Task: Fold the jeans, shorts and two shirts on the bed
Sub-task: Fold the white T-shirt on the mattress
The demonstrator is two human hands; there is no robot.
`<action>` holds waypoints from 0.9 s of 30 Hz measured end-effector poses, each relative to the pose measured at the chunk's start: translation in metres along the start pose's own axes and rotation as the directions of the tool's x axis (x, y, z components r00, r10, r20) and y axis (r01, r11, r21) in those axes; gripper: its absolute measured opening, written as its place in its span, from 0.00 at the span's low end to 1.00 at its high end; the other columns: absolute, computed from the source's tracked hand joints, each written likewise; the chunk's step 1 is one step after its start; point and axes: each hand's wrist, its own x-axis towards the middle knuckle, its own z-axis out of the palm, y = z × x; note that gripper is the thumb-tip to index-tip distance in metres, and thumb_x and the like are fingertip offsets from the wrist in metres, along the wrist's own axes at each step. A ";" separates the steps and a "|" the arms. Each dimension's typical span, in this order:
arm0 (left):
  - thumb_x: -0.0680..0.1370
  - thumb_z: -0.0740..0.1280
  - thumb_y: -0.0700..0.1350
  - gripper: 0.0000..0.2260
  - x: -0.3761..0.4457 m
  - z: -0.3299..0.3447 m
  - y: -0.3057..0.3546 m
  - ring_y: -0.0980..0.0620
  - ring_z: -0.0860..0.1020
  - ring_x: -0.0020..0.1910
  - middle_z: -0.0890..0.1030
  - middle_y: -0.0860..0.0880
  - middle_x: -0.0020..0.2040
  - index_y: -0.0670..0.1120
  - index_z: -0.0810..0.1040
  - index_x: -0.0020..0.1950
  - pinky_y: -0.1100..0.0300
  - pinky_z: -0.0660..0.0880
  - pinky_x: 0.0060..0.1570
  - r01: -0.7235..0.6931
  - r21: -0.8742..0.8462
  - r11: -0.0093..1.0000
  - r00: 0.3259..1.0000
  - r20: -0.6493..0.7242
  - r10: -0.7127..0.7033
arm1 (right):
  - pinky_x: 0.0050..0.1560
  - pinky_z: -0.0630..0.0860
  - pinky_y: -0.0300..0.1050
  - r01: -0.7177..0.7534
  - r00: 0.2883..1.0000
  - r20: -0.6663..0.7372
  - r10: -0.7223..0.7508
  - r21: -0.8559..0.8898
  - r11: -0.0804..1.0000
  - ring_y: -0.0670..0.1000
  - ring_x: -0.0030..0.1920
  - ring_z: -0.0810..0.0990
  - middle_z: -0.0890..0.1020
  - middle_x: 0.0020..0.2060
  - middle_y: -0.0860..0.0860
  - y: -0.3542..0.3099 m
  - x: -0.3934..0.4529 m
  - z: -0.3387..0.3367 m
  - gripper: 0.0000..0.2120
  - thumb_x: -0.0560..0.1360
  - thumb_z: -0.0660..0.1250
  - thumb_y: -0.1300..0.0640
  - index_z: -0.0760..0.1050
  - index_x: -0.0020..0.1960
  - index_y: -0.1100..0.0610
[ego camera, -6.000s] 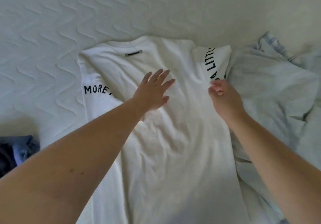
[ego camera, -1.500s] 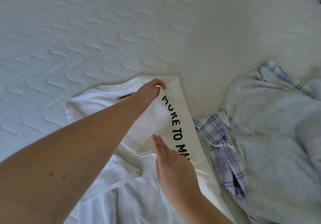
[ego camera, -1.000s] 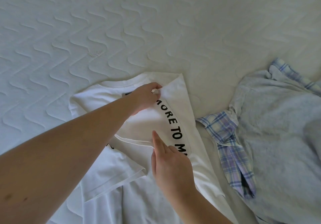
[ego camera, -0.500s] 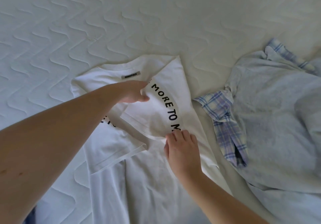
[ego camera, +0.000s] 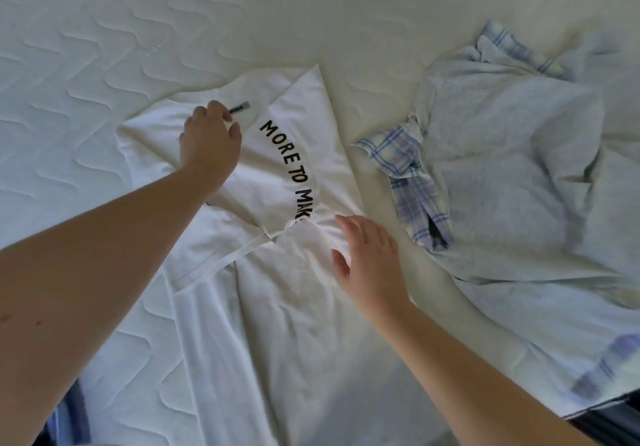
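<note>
Left hand [ego camera: 209,147] partly hides white shirt's [ego camera: 277,307] neck label [ego camera: 239,109].

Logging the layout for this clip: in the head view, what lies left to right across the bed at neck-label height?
Bare mattress → left hand → white T-shirt's folded sleeve print → plaid fabric → pale grey garment.

My left hand [ego camera: 209,147] reaches forward on an outstretched arm, fingers loosely bent and pressing down, while my right hand [ego camera: 369,265] hovers lower, palm down, fingers spread and relaxed.
</note>
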 end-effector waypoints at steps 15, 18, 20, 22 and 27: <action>0.76 0.73 0.46 0.10 -0.186 0.085 0.101 0.50 0.85 0.44 0.85 0.43 0.50 0.42 0.78 0.53 0.59 0.82 0.41 0.814 -0.504 0.287 0.540 0.840 -0.058 | 0.42 0.64 0.48 -0.317 0.928 0.106 0.356 -0.272 0.908 0.57 0.45 0.80 0.81 0.43 0.51 0.063 -0.101 -0.012 0.14 0.71 0.68 0.52 0.75 0.55 0.54; 0.76 0.72 0.39 0.07 -0.202 0.084 0.114 0.53 0.84 0.35 0.84 0.45 0.45 0.44 0.76 0.51 0.60 0.80 0.32 0.842 -0.484 0.240 0.509 0.859 -0.052 | 0.39 0.62 0.47 -0.265 0.950 0.055 0.307 -0.373 0.889 0.56 0.37 0.78 0.80 0.36 0.51 0.066 -0.131 -0.019 0.16 0.67 0.74 0.53 0.76 0.51 0.57; 0.75 0.72 0.39 0.08 -0.213 0.083 0.119 0.54 0.83 0.34 0.84 0.47 0.43 0.45 0.76 0.51 0.61 0.79 0.30 0.848 -0.460 0.261 0.486 0.873 -0.041 | 0.39 0.65 0.46 -0.259 0.949 0.053 0.309 -0.426 0.867 0.53 0.37 0.77 0.79 0.38 0.50 0.069 -0.154 -0.022 0.18 0.67 0.75 0.51 0.75 0.53 0.56; 0.74 0.74 0.41 0.09 -0.225 0.081 0.122 0.55 0.83 0.35 0.85 0.49 0.42 0.46 0.76 0.51 0.62 0.79 0.30 0.854 -0.441 0.277 0.466 0.885 -0.024 | 0.39 0.67 0.47 -0.274 0.942 0.050 0.333 -0.458 0.845 0.53 0.37 0.76 0.78 0.39 0.51 0.072 -0.177 -0.024 0.16 0.69 0.73 0.52 0.74 0.53 0.56; 0.77 0.70 0.39 0.10 -0.265 0.079 0.121 0.54 0.83 0.42 0.84 0.48 0.49 0.46 0.76 0.57 0.60 0.80 0.44 0.840 -0.430 0.332 0.430 0.900 0.077 | 0.42 0.73 0.46 -0.428 0.875 0.036 0.484 -0.414 0.804 0.53 0.40 0.79 0.79 0.42 0.50 0.069 -0.235 -0.027 0.13 0.75 0.67 0.53 0.73 0.58 0.56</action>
